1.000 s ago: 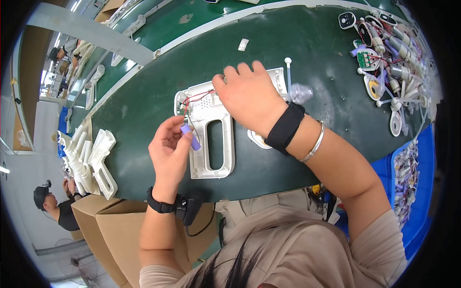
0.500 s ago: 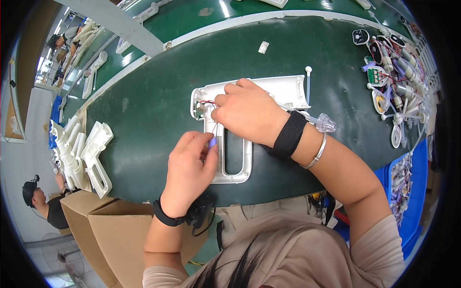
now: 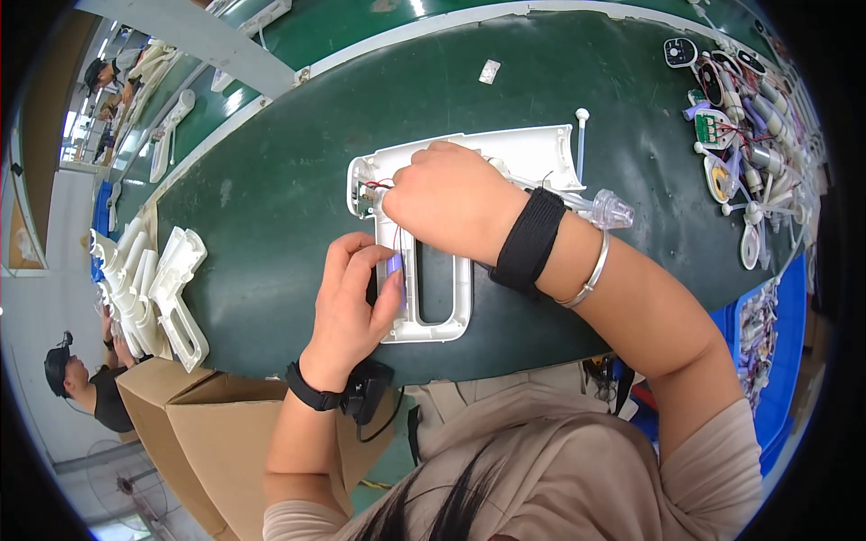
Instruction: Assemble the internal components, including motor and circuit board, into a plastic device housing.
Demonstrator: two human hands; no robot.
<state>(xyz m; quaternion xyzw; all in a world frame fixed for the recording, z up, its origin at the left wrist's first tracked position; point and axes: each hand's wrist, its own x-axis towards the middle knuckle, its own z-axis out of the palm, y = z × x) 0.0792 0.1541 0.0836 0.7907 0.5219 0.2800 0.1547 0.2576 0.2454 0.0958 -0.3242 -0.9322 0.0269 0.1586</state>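
Green tabletop (image 3: 271,189) carries the white plastic housing (image 3: 437,320), lying flat before me. My left hand (image 3: 356,302) presses a small purple part (image 3: 393,264) against its handle, fingers pinched on it; my right hand (image 3: 446,198) curls over the red wires (image 3: 377,185). I judge the shell light, stiff, and best gripped by the handle loop. Brown cardboard boxes (image 3: 198,433) sit below left; a blue bin (image 3: 776,352) sits at right.

A dark green worktable (image 3: 271,180) stands over cardboard boxes (image 3: 194,433) on a pale grey floor (image 3: 36,316).
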